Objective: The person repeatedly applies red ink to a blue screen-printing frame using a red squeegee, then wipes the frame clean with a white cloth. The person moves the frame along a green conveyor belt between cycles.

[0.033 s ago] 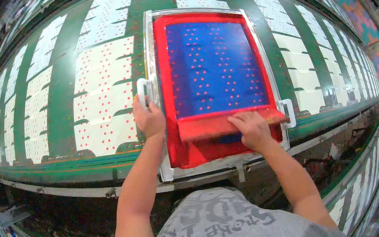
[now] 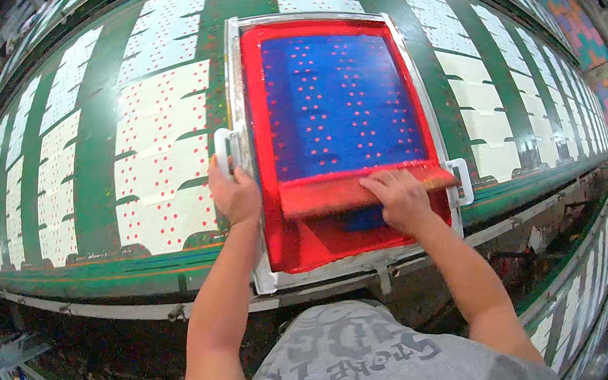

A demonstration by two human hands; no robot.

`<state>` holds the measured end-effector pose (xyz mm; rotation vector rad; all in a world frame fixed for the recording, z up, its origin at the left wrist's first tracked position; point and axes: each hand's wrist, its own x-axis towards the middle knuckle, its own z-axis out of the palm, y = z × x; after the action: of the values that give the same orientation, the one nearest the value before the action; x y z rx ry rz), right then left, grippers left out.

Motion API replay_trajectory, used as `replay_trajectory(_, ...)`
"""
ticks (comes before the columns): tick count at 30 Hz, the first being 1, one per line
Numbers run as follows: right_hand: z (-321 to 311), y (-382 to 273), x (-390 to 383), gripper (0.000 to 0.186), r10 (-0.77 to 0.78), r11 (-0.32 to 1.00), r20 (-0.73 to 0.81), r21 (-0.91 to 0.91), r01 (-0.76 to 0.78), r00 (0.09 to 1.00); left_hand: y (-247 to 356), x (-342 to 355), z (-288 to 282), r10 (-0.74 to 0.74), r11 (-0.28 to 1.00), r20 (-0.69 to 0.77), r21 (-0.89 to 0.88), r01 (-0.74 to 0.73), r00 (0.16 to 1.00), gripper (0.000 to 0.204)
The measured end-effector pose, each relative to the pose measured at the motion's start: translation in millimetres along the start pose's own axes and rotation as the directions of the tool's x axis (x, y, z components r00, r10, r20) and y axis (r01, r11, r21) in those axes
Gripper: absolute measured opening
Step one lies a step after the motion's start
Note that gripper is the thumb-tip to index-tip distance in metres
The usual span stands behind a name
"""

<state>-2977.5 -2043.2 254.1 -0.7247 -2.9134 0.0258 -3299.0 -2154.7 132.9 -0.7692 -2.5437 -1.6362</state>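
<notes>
A screen-printing frame (image 2: pixel 237 98) with pale metal edges lies on the green table. Its blue mesh (image 2: pixel 338 100) carries rows of dots, and red ink (image 2: pixel 271 194) borders it. My left hand (image 2: pixel 235 193) is closed around the white handle (image 2: pixel 222 152) on the frame's left side. Near the frame's close end, my right hand (image 2: pixel 400 196) grips a wide red-smeared squeegee (image 2: pixel 324 196) by its top edge. The squeegee lies across the mesh and is tilted; its lower edge is hidden. A second white handle (image 2: pixel 462 182) sticks out at the right side, untouched.
Pale fabric pieces (image 2: pixel 164 159) with red dots lie in columns on the green table (image 2: pixel 93 157) to the left. On the right, the near pieces (image 2: pixel 475 107) look plain and the far ones dotted. A metal rail (image 2: pixel 142 312) runs along the table's near edge.
The squeegee and my right hand have moved slightly away from me over the mesh. My left hand stays on the handle; the whole view has shifted a little.
</notes>
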Motion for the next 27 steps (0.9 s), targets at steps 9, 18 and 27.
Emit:
replay_trajectory(9,28,131,198,0.030,-0.085,0.994,-0.042,-0.074,0.081,0.996,17,4,-1,-0.035,0.999,0.035,0.009,0.035,0.999,0.056)
replay_trajectory(18,47,210,347,0.034,-0.075,0.988,-0.049,-0.138,0.068,0.996,23,4,2,-0.025,0.989,-0.014,0.147,0.027,1.000,0.059)
replay_trajectory(27,29,228,396,0.028,-0.063,0.994,-0.001,-0.087,0.063,0.998,22,5,2,-0.185,0.978,0.007,-0.093,0.185,0.983,0.057)
